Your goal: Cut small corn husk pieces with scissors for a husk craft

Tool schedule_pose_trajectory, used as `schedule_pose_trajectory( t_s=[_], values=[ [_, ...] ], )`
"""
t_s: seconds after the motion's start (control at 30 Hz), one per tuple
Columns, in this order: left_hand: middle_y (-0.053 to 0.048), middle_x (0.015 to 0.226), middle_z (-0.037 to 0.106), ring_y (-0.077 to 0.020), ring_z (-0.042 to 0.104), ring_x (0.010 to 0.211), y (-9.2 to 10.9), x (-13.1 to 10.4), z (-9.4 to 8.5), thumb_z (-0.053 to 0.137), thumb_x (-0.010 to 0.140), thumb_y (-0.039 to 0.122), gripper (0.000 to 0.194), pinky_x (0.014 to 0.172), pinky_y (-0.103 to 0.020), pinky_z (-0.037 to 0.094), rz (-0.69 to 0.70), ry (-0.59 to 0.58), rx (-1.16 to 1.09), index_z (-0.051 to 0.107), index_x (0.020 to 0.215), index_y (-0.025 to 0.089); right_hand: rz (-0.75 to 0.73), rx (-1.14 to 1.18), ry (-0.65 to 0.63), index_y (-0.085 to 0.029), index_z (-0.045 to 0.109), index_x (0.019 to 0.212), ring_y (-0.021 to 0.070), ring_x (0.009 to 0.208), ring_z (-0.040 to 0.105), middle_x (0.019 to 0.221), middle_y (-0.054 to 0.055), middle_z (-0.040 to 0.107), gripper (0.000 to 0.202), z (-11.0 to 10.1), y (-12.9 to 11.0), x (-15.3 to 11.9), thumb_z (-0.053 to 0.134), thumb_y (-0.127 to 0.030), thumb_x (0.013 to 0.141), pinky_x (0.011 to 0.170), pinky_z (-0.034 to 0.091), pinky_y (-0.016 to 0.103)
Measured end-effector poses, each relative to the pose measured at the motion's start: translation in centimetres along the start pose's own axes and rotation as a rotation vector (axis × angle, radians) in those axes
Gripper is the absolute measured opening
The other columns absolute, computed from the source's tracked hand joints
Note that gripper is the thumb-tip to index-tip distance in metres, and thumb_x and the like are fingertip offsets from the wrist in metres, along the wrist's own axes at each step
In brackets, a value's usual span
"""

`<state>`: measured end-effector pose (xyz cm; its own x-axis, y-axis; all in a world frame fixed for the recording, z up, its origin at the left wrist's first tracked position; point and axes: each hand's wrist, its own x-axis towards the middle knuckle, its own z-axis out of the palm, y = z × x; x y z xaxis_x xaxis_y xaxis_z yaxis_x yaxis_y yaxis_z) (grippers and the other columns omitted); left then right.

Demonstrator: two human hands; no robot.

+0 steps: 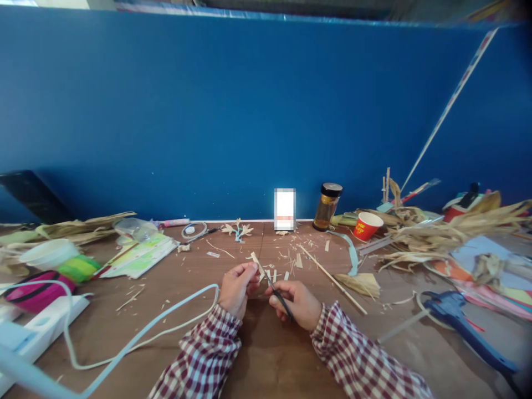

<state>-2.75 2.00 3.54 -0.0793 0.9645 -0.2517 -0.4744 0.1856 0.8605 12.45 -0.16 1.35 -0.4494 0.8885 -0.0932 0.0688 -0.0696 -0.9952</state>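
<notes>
Between its thumb and fingers, my left hand [239, 288] pinches a short pale strip of dried husk [255, 258], which points up and away. My right hand [297, 305] is closed around a slim dark pointed tool [283, 303]; whether it is tweezers or small scissors I cannot tell. The tool's tip reaches to the lower part of the strip, close to my left fingertips. Just beyond both hands, several small pale cut pieces [286, 275] lie on the brown table [266, 354]. A thin stick [332, 280] rests to the right of them.
Behind stand a dark-lidded jar [327, 208], a red paper cup [368, 226] and a small husk figure [238, 230]. A blue glue gun [465, 327] and dried husks [444, 235] occupy the right. White cable [145, 335] and a power strip [45, 338] lie left.
</notes>
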Motion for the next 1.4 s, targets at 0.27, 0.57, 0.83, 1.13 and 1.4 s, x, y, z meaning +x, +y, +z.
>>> schedule_pose_trajectory(
  t_s=[0.27, 0.57, 0.83, 1.13, 1.4],
  values=[
    [0.002, 0.05, 0.055, -0.0044, 0.048, 0.045, -0.09, -0.06, 0.11, 0.075, 0.051, 0.03, 0.027, 0.043, -0.014, 0.041, 0.019, 0.013, 0.018, 0.063, 0.065, 0.01, -0.007, 0.019, -0.006, -0.014, 0.058, 0.089, 0.0069, 0.044, 0.049, 0.054, -0.004, 0.052, 0.035, -0.08, -0.04, -0.07, 0.061, -0.043, 0.071, 0.044, 0.042, 0.018],
    [0.002, 0.051, 0.056, -0.0046, 0.048, 0.043, -0.21, -0.32, 0.36, 0.076, 0.051, 0.03, 0.026, 0.043, -0.015, 0.041, 0.005, 0.018, 0.046, 0.063, 0.062, 0.01, -0.022, 0.035, -0.009, -0.014, 0.056, 0.089, 0.0075, 0.048, 0.05, 0.059, -0.003, 0.053, 0.036, -0.07, 0.06, -0.12, 0.06, -0.045, 0.071, 0.047, 0.044, 0.02],
    [0.002, 0.049, 0.055, -0.0045, 0.048, 0.043, -0.25, -0.34, 0.31, 0.075, 0.051, 0.029, 0.026, 0.042, -0.014, 0.041, 0.003, 0.009, 0.039, 0.063, 0.063, 0.01, -0.025, 0.023, -0.009, -0.014, 0.056, 0.089, 0.0075, 0.046, 0.049, 0.055, -0.004, 0.052, 0.034, -0.09, 0.0, -0.12, 0.059, -0.044, 0.072, 0.046, 0.043, 0.02],
    [0.002, 0.047, 0.054, -0.0049, 0.048, 0.043, -0.29, -0.3, 0.33, 0.075, 0.051, 0.03, 0.027, 0.043, -0.015, 0.042, 0.004, 0.022, 0.046, 0.063, 0.064, 0.009, -0.04, 0.025, -0.003, -0.014, 0.057, 0.088, 0.007, 0.044, 0.048, 0.055, -0.004, 0.051, 0.034, -0.07, 0.32, -0.03, 0.059, -0.044, 0.072, 0.045, 0.041, 0.019],
    [0.002, 0.048, 0.055, -0.0047, 0.047, 0.043, -0.14, -0.34, 0.38, 0.075, 0.051, 0.029, 0.026, 0.042, -0.015, 0.041, 0.002, 0.025, 0.048, 0.063, 0.062, 0.009, -0.039, 0.005, 0.004, -0.015, 0.057, 0.088, 0.007, 0.044, 0.048, 0.054, -0.004, 0.051, 0.033, -0.09, 0.25, 0.05, 0.059, -0.044, 0.072, 0.044, 0.041, 0.019]
  ],
)
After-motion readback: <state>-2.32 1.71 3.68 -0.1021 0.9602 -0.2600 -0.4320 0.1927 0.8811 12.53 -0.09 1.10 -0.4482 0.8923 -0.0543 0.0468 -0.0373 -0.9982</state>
